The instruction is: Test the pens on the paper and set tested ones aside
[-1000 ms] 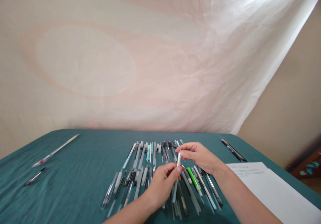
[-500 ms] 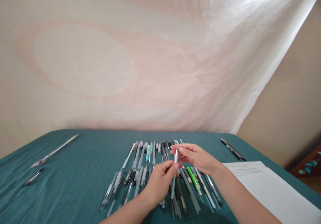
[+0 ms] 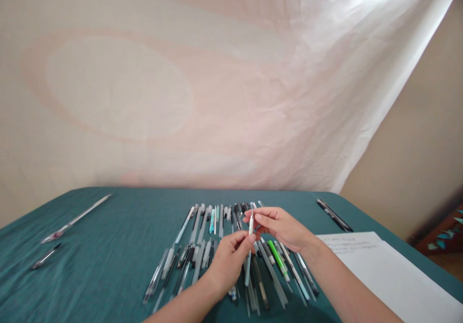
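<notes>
Centrally, item one: a slim white plastic pen, held nearly upright over the spread of pens. Its upper end is pinched by the right hand, thumb and forefinger closed on it and the other fingers loosely curled. The left hand grips the same pen lower down, fingertips closed round the barrel; the lower part of the barrel hangs free below them.

Item two: a crowded row of assorted pens with clear, white, grey and black barrels and a few pale blue. They lie side by side and partly overlap on the teal cloth-covered tabletop, under and beyond both hands. Among them, just below the right hand, is a bright green marker.

Item three: a long clear stick pen, far left and well apart from the row, with a short dark pen near it toward the front edge.

Item four: black pens lying together at the far right of the tabletop; their number cannot be told.

Item five: a white printed paper sheet, lying flat beside the right forearm.

Item six: a creased white fabric backdrop, hanging behind the tabletop.
</notes>
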### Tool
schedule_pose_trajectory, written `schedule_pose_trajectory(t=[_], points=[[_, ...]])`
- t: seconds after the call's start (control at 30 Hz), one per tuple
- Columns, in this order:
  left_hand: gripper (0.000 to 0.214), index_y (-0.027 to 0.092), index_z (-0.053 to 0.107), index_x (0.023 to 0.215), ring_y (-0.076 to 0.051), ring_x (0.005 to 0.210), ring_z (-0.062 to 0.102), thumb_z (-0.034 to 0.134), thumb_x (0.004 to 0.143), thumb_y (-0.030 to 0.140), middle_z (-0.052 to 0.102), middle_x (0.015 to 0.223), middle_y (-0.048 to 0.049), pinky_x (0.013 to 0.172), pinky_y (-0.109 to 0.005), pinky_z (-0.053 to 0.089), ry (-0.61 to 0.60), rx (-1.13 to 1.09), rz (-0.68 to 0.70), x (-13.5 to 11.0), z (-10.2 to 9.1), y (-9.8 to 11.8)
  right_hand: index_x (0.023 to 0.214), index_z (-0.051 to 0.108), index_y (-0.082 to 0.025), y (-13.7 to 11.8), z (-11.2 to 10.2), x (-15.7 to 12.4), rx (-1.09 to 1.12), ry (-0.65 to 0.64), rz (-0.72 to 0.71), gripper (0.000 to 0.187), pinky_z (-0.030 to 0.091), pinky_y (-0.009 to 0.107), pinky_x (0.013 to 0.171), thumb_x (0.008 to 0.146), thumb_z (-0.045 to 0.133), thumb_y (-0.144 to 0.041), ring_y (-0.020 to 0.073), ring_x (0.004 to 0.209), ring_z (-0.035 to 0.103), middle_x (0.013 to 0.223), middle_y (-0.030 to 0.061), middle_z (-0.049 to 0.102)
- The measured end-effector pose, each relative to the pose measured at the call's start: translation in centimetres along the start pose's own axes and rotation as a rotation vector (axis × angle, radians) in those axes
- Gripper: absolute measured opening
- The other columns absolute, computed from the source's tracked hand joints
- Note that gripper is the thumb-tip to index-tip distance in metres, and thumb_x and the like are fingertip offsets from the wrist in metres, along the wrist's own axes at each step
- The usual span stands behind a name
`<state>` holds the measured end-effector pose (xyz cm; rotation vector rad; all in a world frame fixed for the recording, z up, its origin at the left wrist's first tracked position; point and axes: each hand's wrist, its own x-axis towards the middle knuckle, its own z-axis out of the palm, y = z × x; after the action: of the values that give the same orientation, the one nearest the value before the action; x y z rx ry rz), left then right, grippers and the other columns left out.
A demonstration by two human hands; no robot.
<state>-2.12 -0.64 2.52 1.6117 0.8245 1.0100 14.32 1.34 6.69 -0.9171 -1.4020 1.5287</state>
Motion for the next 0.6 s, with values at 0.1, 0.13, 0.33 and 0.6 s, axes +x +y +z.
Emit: schedule_pose_trajectory(t=[0.1,0.13,0.33,0.6], points=[[0.036,0.016,0.055,0.064,-0.013,0.062,0.041,0.046,0.083,0.045,0.047,0.063,0.0029,0.061,-0.021,0.033,-0.01,-0.028,-0.01,0.0,0.13,0.26,0.078,0.066,-0.014,0.29,-0.02,0.06,-0.014,0.04,-0.024,0.024,0.043,0.024,0.061,0.07,0.069,-0.037,0.0103,0.063,0.054,0.071,0.0019,0.063],[0.036,0.016,0.055,0.064,-0.013,0.061,0.041,0.046,0.083,0.045,0.047,0.062,0.003,0.061,-0.021,0.033,-0.012,-0.033,-0.013,0.0,0.16,0.36,0.075,0.065,-0.014,0.34,-0.02,0.06,-0.014,0.05,-0.026,0.023,0.042,0.023,0.059,0.07,0.07,-0.036,0.0094,0.061,0.053,0.068,0.0008,0.062],[0.039,0.016,0.054,0.062,-0.013,0.059,0.039,0.045,0.082,0.049,0.043,0.059,0.0035,0.059,-0.022,0.033,0.008,0.005,-0.039,0.02,-0.03,0.49,0.091,0.067,-0.016,0.12,0.22,0.04,0.012,-0.005,0.003,0.035,0.045,0.028,0.065,0.073,0.063,-0.046,0.0148,0.072,0.058,0.082,0.0057,0.065],[0.036,0.016,0.056,0.064,-0.012,0.059,0.039,0.047,0.082,0.046,0.045,0.061,0.0037,0.06,-0.022,0.032,-0.004,-0.037,-0.043,-0.05,0.0,0.46,0.082,0.067,-0.015,0.45,0.23,0.16,-0.008,0.064,-0.016,0.029,0.043,0.025,0.061,0.071,0.067,-0.042,0.0119,0.066,0.055,0.075,0.0031,0.064]])
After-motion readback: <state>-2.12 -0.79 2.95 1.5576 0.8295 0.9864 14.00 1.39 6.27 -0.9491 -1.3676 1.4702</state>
